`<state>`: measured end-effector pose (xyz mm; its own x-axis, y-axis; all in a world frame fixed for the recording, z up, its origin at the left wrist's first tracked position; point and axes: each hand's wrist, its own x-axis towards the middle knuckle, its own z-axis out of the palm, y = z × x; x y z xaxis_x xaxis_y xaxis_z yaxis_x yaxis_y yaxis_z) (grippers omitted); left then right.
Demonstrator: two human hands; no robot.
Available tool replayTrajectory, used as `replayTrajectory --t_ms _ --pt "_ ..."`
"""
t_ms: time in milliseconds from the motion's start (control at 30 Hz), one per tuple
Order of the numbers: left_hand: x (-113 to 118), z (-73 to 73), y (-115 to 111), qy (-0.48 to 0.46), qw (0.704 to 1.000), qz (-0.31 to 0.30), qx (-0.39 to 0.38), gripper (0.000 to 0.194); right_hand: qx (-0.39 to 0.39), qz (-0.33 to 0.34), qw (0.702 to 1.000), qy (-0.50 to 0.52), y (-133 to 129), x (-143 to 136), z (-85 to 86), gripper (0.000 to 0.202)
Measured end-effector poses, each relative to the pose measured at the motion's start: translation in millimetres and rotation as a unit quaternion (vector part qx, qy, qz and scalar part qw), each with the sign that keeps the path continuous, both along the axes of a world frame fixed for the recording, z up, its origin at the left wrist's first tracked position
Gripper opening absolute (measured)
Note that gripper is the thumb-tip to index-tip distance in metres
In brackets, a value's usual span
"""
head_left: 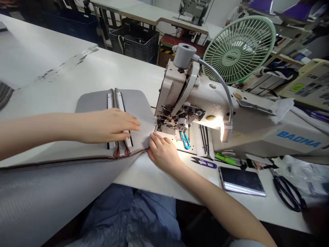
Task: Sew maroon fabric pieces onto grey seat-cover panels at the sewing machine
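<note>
A grey padded fabric piece lies on the white table, its right edge at the needle area of a sewing machine. Two metal strips with dark edges rest across it. My left hand lies flat over the fabric and the strips, fingers stretched toward the machine. Close to the presser foot, my right hand pinches the fabric's near corner with bent fingers. A dark reddish seam runs along the near edge, and more grey fabric hangs over the table's front.
Blue snips lie beside the needle area. Purple snips, a green-handled tool, a phone and black scissors lie to the right. A green fan stands behind the machine; a grey crate is beyond the table.
</note>
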<state>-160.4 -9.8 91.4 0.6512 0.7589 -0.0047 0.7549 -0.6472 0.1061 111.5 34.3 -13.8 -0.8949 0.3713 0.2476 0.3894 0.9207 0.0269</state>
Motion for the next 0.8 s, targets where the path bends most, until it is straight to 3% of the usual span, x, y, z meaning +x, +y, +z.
replayTrajectory --t_ms 67,133,200,267,467,600,700,800 --pt "26 -29.7 32 -0.019 0.999 -0.025 -0.017 0.036 0.003 -0.006 1.000 -0.003 4 4 -0.1 0.021" --pt "41 -54.9 50 -0.032 0.999 -0.014 -0.012 0.036 0.015 -0.009 1.000 -0.005 8 9 -2.2 0.019" --pt "47 -69.3 57 -0.034 0.999 0.002 -0.010 0.038 0.023 -0.012 1.000 -0.004 12 13 -5.1 0.019" --pt "48 -73.6 58 -0.026 0.999 0.013 -0.017 0.041 0.021 -0.012 1.000 0.000 15 15 -7.3 0.020" --pt "47 -68.3 59 0.001 0.999 0.001 -0.036 0.046 -0.038 -0.013 0.999 0.020 15 16 -4.1 0.023" --pt "59 -56.4 55 0.022 1.000 -0.003 -0.006 0.040 -0.100 -0.033 0.994 0.040 22 34 7.2 0.030" --pt "77 -37.5 45 0.022 0.998 0.034 -0.051 0.012 -0.074 -0.170 0.983 0.015 40 61 20.5 0.025" --pt "94 -21.7 35 0.057 0.978 0.085 -0.181 0.042 -0.012 -0.359 0.931 -0.066 63 87 31.7 0.028"
